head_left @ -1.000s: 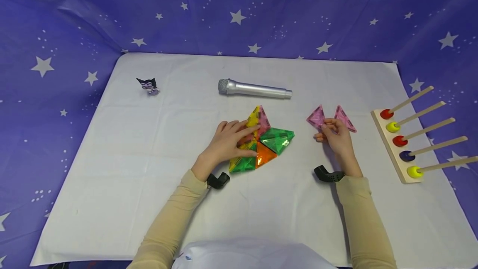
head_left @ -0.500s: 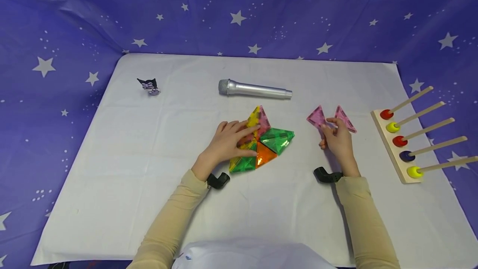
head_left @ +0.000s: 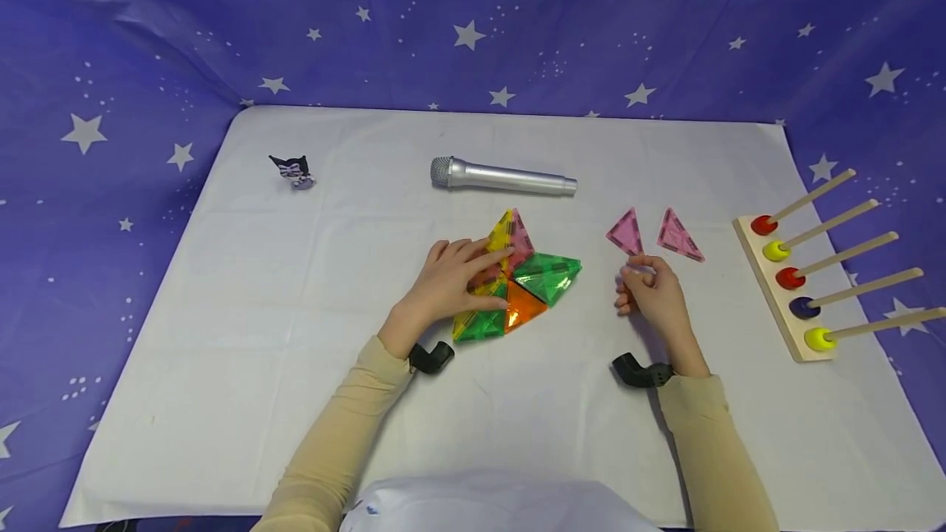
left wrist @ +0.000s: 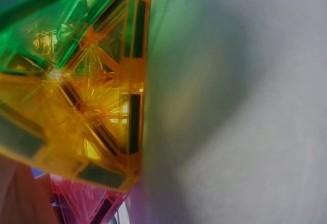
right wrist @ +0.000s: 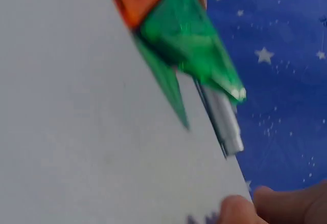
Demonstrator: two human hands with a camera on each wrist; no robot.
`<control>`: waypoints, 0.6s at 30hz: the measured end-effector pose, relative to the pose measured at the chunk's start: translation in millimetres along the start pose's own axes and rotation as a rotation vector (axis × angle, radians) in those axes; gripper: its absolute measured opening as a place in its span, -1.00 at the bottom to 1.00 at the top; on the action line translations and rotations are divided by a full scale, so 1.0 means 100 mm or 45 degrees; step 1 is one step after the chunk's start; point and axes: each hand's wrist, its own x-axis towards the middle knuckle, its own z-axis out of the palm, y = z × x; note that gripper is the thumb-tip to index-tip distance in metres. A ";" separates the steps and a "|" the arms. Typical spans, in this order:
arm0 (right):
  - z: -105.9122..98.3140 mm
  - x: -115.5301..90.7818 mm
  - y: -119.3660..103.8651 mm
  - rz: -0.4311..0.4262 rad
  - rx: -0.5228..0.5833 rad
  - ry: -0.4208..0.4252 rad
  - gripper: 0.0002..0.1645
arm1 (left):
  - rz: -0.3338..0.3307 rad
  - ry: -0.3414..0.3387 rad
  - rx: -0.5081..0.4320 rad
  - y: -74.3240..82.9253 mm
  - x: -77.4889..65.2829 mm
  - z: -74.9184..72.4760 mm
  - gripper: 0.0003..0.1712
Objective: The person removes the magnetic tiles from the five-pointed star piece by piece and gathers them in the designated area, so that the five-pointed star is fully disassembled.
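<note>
In the head view my left hand (head_left: 451, 282) holds a build of translucent magnetic tiles (head_left: 547, 273), thumb and fingers spread over its left side. Yellow, pink, green and orange triangles make up the build. Close in the left wrist view are its yellow tiles (left wrist: 102, 111), with green and pink parts beside them. My right hand (head_left: 654, 294) is off to the right, fingers loosely curled, with nothing seen in them. Just beyond its fingertips lies one pink triangle tile (head_left: 626, 232); a second pink triangle tile (head_left: 678, 236) lies to its right.
A silver microphone (head_left: 506, 177) lies behind the build. At the back left stands a small black-and-purple figurine (head_left: 296, 172). A wooden base (head_left: 776, 294) with several slanting pegs and coloured beads is at the right. A starry blue cloth (head_left: 384, 39) surrounds the white table.
My right hand has drawn back toward me from the pink triangle tiles, both of which stay on the table. The left hand and the build have hardly moved.
</note>
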 end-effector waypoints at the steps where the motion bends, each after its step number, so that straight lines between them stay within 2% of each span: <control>1: 0.02 -0.03 0.03 0.014 0.034 -0.070 -0.50 | -0.001 -0.001 0.000 0.00 0.00 0.00 -0.10; 4: 0.11 -0.16 0.05 0.057 0.079 -0.265 -0.53 | -0.007 -0.005 -0.003 0.00 0.00 -0.01 -0.10; 9: 0.31 -0.37 0.03 0.064 0.020 -0.468 -0.58 | -0.012 -0.011 -0.001 0.01 -0.01 -0.02 -0.10; 13: 0.47 -0.47 0.01 0.029 -0.013 -0.565 -0.52 | -0.019 -0.015 -0.005 0.01 0.00 -0.02 -0.10; 18: 0.56 -0.49 -0.01 0.041 0.049 -0.614 -0.39 | -0.024 -0.015 -0.016 0.02 0.00 -0.01 -0.11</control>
